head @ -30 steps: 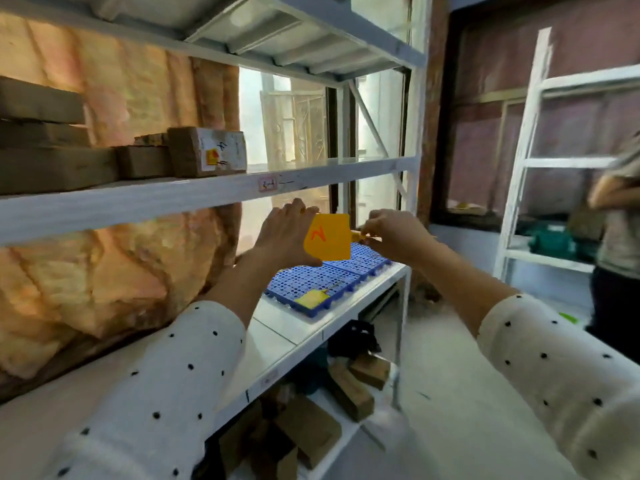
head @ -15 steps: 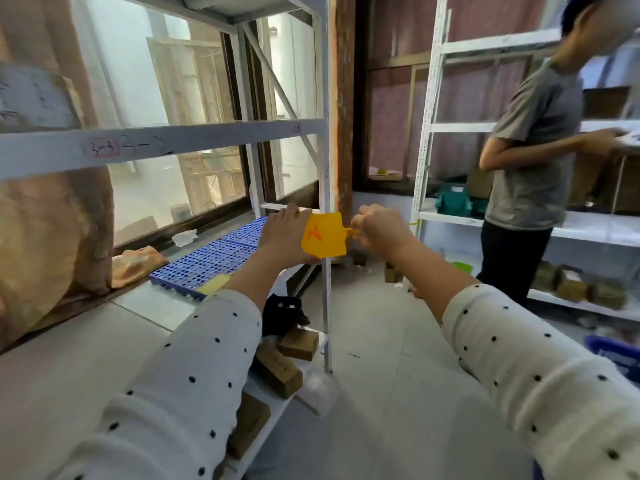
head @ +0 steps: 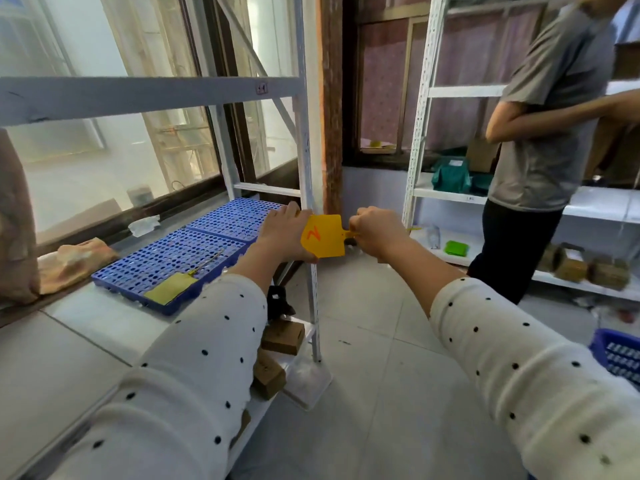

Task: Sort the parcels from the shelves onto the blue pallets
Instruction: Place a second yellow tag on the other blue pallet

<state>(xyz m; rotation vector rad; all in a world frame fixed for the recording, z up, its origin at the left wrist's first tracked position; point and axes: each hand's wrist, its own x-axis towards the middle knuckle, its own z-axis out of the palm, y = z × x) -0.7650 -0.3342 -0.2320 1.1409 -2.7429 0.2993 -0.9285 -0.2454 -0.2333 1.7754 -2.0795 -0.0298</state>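
Pallets — two blue ones — lie side by side on the white shelf, a tan tag on the nearer. Both hands hold a yellow tag beside the shelf post: left hand grips its body, right hand pinches its strap.
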